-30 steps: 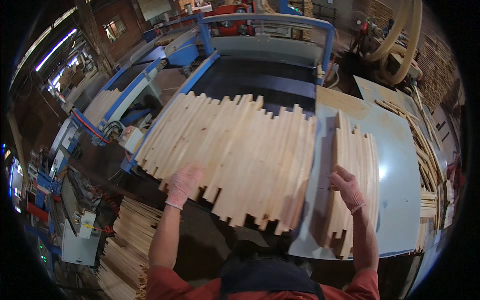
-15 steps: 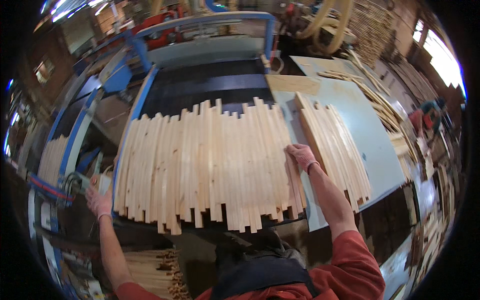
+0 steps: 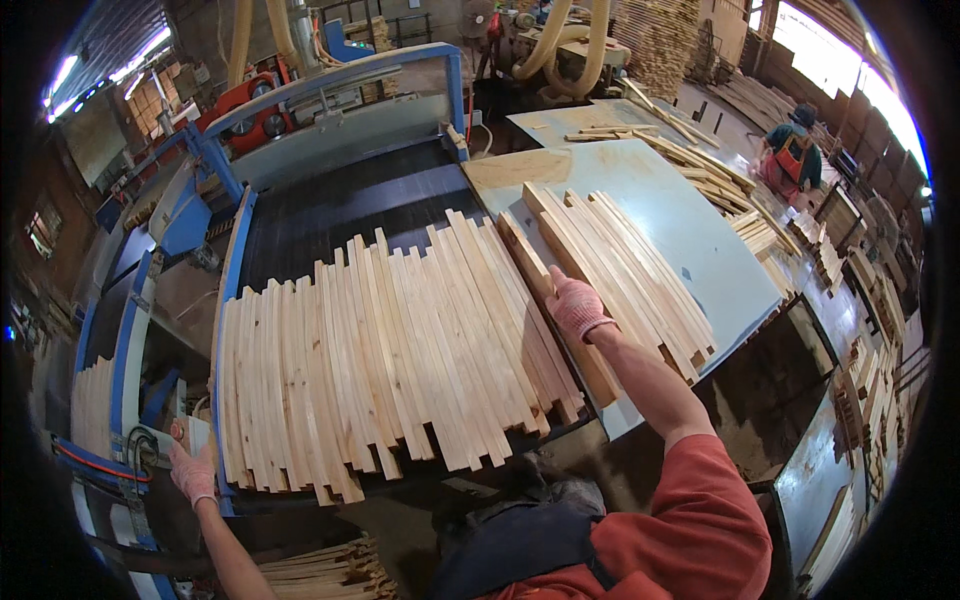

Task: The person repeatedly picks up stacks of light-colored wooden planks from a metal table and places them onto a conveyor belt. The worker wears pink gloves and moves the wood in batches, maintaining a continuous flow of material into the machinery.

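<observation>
My right hand, in a pink knit glove, grips a long pale wooden strip with thumb and fingers. This strip lies lengthwise at the right edge of the dark conveyor belt, beside a wide row of wooden strips with uneven ends. My gloved left hand is at a small pale control box with a red button. Its fingers reach up along the box and look stretched out; the fingertips are hard to make out.
Right of the belt, a pale blue-grey table bears another group of wooden strips. A blue machine frame spans the belt's far end. More strips are stacked low in front of me. Another person crouches at the far right.
My right hand has shifted from the right edge of the row to a strip lying apart from it. My left hand stays by the control box. The whole view has tilted.
</observation>
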Available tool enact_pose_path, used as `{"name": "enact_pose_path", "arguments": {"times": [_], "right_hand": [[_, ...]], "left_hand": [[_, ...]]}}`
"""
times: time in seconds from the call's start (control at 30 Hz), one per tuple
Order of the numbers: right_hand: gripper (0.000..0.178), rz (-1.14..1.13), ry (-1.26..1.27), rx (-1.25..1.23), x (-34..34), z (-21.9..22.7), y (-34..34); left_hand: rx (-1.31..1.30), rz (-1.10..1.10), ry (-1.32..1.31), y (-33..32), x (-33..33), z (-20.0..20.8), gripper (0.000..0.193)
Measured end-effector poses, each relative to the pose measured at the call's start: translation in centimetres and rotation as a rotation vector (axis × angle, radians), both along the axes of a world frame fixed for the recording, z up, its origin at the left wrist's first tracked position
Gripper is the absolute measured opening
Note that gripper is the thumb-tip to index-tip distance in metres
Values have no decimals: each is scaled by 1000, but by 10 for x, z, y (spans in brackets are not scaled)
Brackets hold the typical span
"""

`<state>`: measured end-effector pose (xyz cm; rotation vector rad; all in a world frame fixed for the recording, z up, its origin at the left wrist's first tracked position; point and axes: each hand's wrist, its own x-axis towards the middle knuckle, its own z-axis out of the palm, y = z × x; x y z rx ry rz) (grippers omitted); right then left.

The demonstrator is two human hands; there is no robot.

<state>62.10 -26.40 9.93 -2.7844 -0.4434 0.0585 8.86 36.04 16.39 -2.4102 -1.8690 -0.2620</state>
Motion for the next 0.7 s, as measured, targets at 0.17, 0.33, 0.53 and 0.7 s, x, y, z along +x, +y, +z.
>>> {"name": "enact_pose_path", "arguments": {"times": [0.17,0.33,0.53,0.7], "right_hand": [[62,-94,-181,-246,-7,16,-29],[54,-27,-374,-230,-10,-15,-56],[57,-23,-443,-175,-5,-37,-59],[65,-25,-402,-197,-3,-39,-60]], "left_hand": [[67,-373,-514,-55,4,3,72],[-758,-579,-1114,-217,20,-23,31],[-1665,-306,-975,-323,-5,-168,32],[-1151,-277,-377,-359,-92,-373,48]]}}
